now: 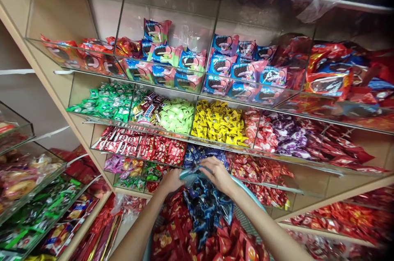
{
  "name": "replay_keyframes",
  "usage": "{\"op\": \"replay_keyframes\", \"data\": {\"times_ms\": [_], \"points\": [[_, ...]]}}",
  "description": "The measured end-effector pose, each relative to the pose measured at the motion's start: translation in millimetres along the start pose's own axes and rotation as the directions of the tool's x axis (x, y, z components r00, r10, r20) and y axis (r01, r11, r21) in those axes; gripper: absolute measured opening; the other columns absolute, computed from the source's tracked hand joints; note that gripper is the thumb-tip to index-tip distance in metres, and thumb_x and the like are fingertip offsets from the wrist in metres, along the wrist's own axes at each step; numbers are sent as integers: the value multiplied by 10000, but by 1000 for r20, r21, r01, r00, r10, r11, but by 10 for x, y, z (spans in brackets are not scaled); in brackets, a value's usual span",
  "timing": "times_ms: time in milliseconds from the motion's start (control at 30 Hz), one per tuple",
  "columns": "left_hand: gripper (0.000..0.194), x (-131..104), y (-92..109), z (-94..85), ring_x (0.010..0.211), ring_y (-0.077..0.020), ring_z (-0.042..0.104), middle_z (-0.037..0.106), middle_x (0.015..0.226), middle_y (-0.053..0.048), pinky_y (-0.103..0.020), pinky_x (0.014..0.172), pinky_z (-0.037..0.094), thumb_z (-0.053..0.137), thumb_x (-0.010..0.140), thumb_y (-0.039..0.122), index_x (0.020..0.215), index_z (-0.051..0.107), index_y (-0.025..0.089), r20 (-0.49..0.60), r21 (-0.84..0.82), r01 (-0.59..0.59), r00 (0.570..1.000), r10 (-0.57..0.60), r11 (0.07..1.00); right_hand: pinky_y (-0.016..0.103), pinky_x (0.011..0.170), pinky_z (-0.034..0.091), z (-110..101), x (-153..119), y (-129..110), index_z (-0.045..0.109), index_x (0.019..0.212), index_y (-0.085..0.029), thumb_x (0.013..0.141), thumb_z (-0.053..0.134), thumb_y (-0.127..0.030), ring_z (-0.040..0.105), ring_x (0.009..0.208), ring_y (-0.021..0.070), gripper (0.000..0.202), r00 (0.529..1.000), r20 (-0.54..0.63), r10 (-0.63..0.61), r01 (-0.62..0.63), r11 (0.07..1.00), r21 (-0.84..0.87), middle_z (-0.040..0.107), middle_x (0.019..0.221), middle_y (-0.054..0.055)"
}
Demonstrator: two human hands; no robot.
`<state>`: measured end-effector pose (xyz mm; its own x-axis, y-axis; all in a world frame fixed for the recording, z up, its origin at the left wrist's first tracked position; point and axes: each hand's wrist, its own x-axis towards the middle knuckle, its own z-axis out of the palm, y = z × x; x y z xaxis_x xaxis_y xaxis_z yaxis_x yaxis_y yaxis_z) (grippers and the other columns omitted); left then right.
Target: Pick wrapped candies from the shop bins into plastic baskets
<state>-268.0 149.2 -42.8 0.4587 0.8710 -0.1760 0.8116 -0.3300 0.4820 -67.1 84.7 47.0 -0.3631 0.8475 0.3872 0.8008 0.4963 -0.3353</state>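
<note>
A teal plastic basket [255, 198] stands in front of me, filled with red-wrapped candies [169, 236] and a heap of dark blue wrapped candies [206, 203] at its far side. My left hand [172, 180] is closed on the far rim, left of the middle. Just to its right, my right hand [218, 174] has its fingers bent over the same rim; the grip is partly hidden. Beyond the hands, a shelf bin holds more blue-wrapped candies [192, 155], partly covered by my right hand.
Clear-fronted shelves hold yellow candies [219, 123], green candies [106, 101], pale green candies [177, 117] and purple candies [291, 136]. Packaged cookies [246, 68] fill the shelf above. More bins [33, 207] stand at the left, and a slanted wooden board [338, 197] lies at the right.
</note>
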Motion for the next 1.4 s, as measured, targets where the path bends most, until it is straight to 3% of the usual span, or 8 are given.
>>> {"op": "replay_keyframes", "data": {"times_ms": [233, 433, 600, 800, 900, 1067, 1267, 1400], "points": [[307, -2, -14, 31, 799, -183, 607, 675, 885, -17, -222, 632, 389, 578, 683, 388, 949, 610, 238, -15, -24, -39, 999, 38, 999, 314, 820, 378, -46, -99, -31, 581, 972, -210, 874, 402, -383, 519, 898, 168, 268, 993, 116, 22, -20, 1000, -15, 613, 944, 47], [317, -17, 6, 28, 830, -199, 602, 669, 911, -30, -235, 659, 388, 569, 685, 395, 956, 609, 235, -11, -9, -18, 1000, 18, 1000, 277, 814, 383, 227, 503, 213, 585, 1032, -210, 882, 358, -219, 520, 951, 164, 272, 976, 215, 41, -6, 987, -159, 620, 990, 52], [309, -38, 34, 2, 820, -196, 605, 665, 896, -30, -236, 657, 395, 582, 677, 407, 929, 605, 230, -9, 8, 11, 1000, -10, 1000, 264, 823, 398, 451, 904, 378, 611, 1038, -236, 830, 407, -191, 555, 979, 184, 295, 903, 383, 193, -78, 952, -296, 624, 1069, 42], [315, -45, 51, -12, 805, -195, 609, 665, 891, -38, -238, 646, 401, 581, 672, 404, 932, 601, 228, -12, 17, 15, 1000, -15, 1000, 379, 1003, 261, 500, 1000, 503, 471, 1232, -208, 829, 370, -162, 441, 1153, 245, 418, 904, 240, 353, -226, 873, -432, 489, 1270, 91], [313, -43, 62, -18, 797, -193, 610, 668, 884, -44, -234, 643, 400, 576, 674, 403, 928, 606, 223, 2, 9, 17, 1000, -18, 1000, 371, 1026, 246, 530, 1031, 527, 406, 1281, -189, 794, 482, -249, 409, 1181, 256, 496, 905, 321, 278, -141, 911, -389, 450, 1307, 91], [317, -55, 89, -42, 800, -187, 611, 673, 881, -39, -226, 643, 397, 573, 684, 416, 930, 611, 220, 13, 9, 30, 999, -30, 999, 353, 1003, 301, 636, 1132, 534, 429, 1251, -202, 584, 720, -255, 435, 1155, 274, 731, 895, 395, 206, -79, 946, -314, 455, 1302, 88], [337, -57, 80, -33, 831, -196, 608, 673, 911, -35, -230, 657, 399, 576, 687, 420, 962, 615, 229, 14, 0, 17, 1000, -17, 1000, 354, 941, 361, 658, 1142, 561, 616, 1011, -200, 648, 658, -153, 522, 1047, 272, 368, 906, 366, 212, -111, 954, -277, 594, 1129, 78], [321, -47, 59, -12, 825, -199, 609, 671, 904, -37, -232, 657, 399, 581, 683, 406, 947, 613, 225, 10, -6, 24, 1000, -24, 1000, 316, 855, 424, 603, 1007, 617, 658, 890, -214, 760, 560, -232, 575, 951, 227, 164, 918, 328, 224, -155, 962, -225, 652, 991, 46]]}}
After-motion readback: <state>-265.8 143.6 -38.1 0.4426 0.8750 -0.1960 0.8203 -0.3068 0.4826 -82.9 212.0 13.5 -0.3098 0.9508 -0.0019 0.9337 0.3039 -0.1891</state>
